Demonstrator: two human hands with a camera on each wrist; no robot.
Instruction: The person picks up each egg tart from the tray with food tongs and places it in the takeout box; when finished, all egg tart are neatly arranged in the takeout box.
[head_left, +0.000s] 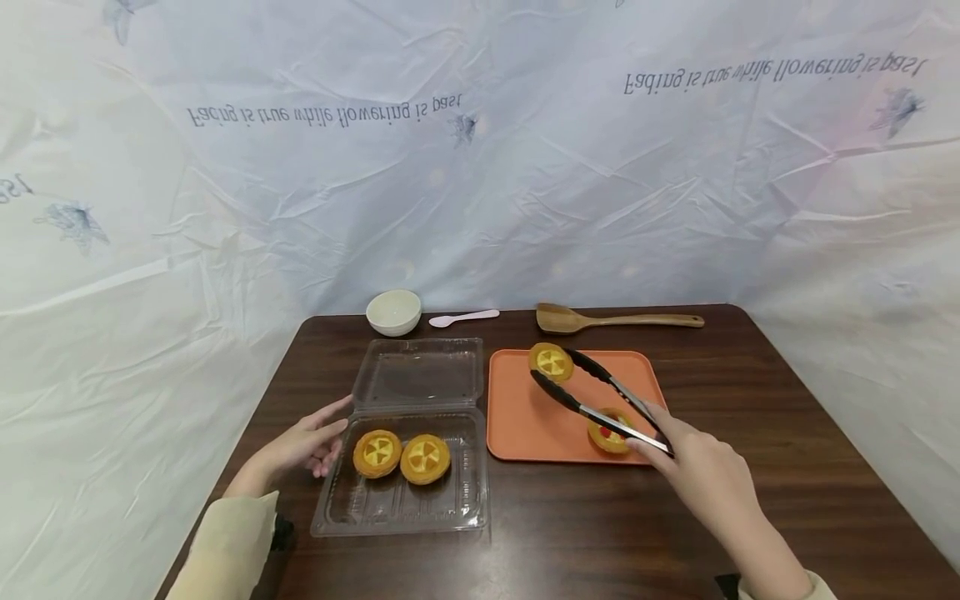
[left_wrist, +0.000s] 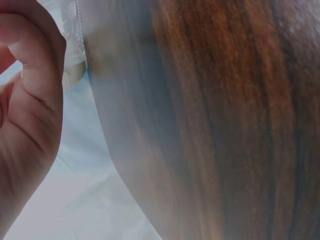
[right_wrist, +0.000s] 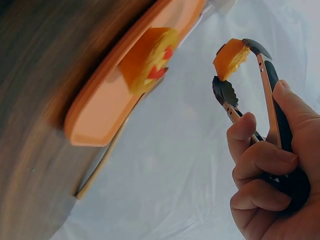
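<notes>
My right hand (head_left: 708, 479) grips metal tongs (head_left: 626, 398) with black tips. Between the tips is an egg tart (head_left: 551, 362) with yellow topping, above the back left of the orange tray (head_left: 525, 425); in the right wrist view this tart looks off the tray. A second tart (head_left: 609, 433) with red pieces sits on the tray, partly behind the tongs. My left hand (head_left: 303, 446) is at the left edge of a clear plastic box (head_left: 405, 518), index finger and thumb extended to it, other fingers bent. Two tarts (head_left: 377, 453) lie in the box, its lid (head_left: 420, 371) folded back.
Along the table's back edge are a white bowl (head_left: 393, 312), a pale pink spoon (head_left: 465, 317) and a wooden spatula (head_left: 615, 320). Dark wood-grain table (head_left: 570, 533) lies under everything. Printed white cloth (head_left: 480, 208) hangs behind it and at both sides.
</notes>
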